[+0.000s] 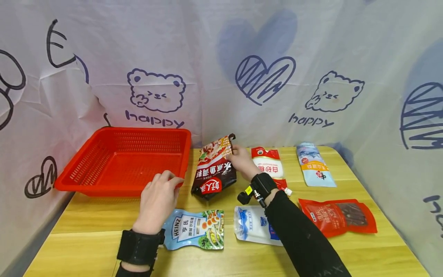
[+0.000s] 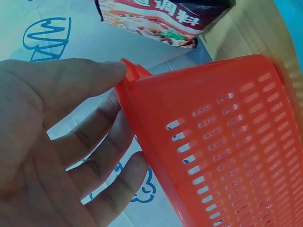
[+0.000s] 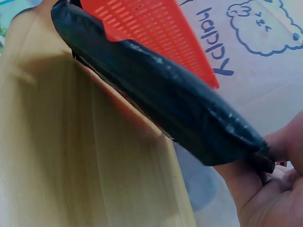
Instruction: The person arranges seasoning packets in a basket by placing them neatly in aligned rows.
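Note:
My right hand [image 1: 243, 162] pinches a dark seasoning packet [image 1: 215, 166] by its upper right corner. The packet is tilted just right of the red plastic basket [image 1: 83, 168]; in the right wrist view its dark edge [image 3: 156, 80] shows, with the wooden tabletop beneath. With thumb and fingers, my left hand [image 1: 157, 200] grips the basket's rim at its near right corner, seen closely in the left wrist view, where the perforated basket wall [image 2: 189, 99] fills the right side. The basket's inside shows bare red mesh.
Below the left hand lies a blue Heinz pouch [image 1: 194, 230]. A white and blue bag [image 1: 254, 225] lies near my right forearm. Farther right are a red and white sugar bag [image 1: 268, 165], a light blue pouch [image 1: 315, 165] and a red packet [image 1: 332, 216]. Drawn-on white sheeting [image 1: 214, 104] borders the table.

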`<state>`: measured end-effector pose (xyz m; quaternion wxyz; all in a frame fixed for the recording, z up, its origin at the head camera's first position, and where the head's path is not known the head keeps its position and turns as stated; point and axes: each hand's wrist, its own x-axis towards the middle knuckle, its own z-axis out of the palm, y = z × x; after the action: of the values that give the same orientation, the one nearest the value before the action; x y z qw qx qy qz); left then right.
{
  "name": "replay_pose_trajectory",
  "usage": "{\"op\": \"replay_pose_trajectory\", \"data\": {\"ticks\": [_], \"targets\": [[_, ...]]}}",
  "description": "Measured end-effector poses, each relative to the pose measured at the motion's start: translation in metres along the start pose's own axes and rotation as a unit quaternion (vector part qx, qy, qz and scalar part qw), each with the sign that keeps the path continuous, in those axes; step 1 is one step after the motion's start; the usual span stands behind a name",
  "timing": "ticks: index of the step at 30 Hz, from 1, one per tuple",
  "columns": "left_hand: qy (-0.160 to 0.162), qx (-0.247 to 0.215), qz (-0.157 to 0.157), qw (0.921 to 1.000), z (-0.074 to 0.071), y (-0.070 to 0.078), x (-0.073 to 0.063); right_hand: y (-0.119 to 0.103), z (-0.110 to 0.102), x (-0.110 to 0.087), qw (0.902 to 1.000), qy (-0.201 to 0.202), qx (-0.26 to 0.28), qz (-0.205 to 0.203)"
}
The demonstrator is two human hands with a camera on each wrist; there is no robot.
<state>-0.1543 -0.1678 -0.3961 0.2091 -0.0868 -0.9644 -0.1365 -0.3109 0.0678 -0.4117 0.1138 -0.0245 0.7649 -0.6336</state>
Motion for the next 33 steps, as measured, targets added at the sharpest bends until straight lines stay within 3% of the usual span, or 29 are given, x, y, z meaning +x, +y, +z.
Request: {"op": "replay_pose_trajectory", "data": {"ticks": [16, 33], "targets": [[0.0, 0.001, -0.002, 1.0, 0.001, 0.0, -0.001, -0.014, -0.023, -0.025, 0.9987, 0.014, 0.04, -0.03], [0.003, 0.003, -0.002, 1.0, 0.002, -0.001, -0.001, -0.019, -0.036, -0.07, 0.9926, 0.033, 0.078, -0.087]]}}
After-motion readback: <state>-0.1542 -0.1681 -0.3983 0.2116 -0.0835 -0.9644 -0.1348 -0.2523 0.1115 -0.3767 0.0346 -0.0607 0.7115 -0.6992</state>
